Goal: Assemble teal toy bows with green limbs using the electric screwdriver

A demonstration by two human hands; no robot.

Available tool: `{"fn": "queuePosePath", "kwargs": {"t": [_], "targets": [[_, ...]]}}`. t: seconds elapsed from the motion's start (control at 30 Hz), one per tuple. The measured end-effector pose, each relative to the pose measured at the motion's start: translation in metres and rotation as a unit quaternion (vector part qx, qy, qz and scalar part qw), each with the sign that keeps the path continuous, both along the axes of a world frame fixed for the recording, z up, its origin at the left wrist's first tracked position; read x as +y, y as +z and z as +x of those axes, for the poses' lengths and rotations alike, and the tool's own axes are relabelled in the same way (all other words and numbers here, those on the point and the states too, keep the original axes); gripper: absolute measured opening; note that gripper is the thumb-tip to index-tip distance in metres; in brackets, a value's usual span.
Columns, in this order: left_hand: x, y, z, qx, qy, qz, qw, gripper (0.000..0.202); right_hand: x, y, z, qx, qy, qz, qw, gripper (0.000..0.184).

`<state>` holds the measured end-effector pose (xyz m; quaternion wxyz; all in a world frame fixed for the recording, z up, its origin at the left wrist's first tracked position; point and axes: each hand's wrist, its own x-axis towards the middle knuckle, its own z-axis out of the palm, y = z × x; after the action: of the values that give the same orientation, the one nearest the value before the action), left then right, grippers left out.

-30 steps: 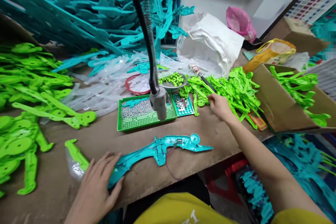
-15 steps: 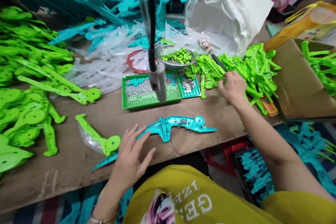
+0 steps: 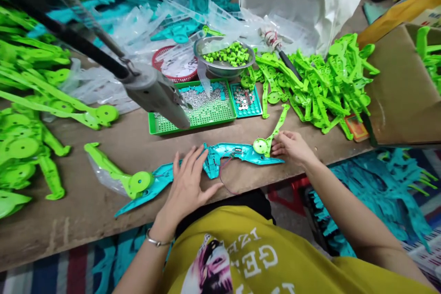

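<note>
teal part (image 3: 213,161) lies along the front of my brown surface (image 3: 82,220). my right grip (image 3: 291,147) pinches a green lever (image 3: 261,146) at its right end; my left grip (image 3: 189,179) is spread flat over its middle. beyond sit a tray (image 3: 210,120) and bowl (image 3: 223,71); a carton (image 3: 396,101) stands right, striped sheet (image 3: 77,264) below.

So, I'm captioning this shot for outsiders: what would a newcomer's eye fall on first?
Probably the long turquoise plastic bow-shaped piece lying across the brown tabletop, the left hand over its middle. At its right end, the right hand holds a curved lime-green plastic arm. Farther back on the right, a heap of lime-green plastic parts stands out beside the brown cardboard box.
</note>
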<state>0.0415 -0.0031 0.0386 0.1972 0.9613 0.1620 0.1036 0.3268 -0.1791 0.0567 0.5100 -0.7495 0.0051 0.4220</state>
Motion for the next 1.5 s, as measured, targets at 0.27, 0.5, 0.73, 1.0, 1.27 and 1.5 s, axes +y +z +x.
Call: {"fn": "queuePosePath", "kwargs": {"t": [0.27, 0.5, 0.73, 1.0, 1.27, 1.5], "targets": [[0.001, 0.002, -0.004, -0.016, 0.006, 0.002, 1.0, 0.081, 0.0, -0.006, -0.001, -0.009, 0.023, -0.014, 1.0, 0.015], [0.001, 0.001, -0.006, -0.014, 0.009, 0.004, 1.0, 0.074, 0.002, -0.007, -0.005, -0.005, 0.061, -0.023, 0.998, 0.023], [0.002, -0.003, -0.007, -0.008, 0.018, -0.002, 1.0, 0.059, -0.001, 0.003, -0.002, 0.003, 0.083, -0.056, 0.995, 0.021], [0.001, -0.008, -0.009, -0.01, 0.009, 0.024, 1.0, 0.059, -0.005, 0.009, -0.001, -0.013, 0.117, -0.076, 0.99, 0.022], [0.006, 0.001, -0.012, 0.014, -0.035, 0.015, 0.999, 0.079, -0.014, -0.001, 0.002, -0.086, 0.215, -0.133, 0.964, 0.019], [0.007, -0.002, -0.011, 0.016, -0.022, 0.016, 1.0, 0.079, -0.03, 0.007, -0.026, -0.318, 0.267, -0.111, 0.903, 0.009]]}}
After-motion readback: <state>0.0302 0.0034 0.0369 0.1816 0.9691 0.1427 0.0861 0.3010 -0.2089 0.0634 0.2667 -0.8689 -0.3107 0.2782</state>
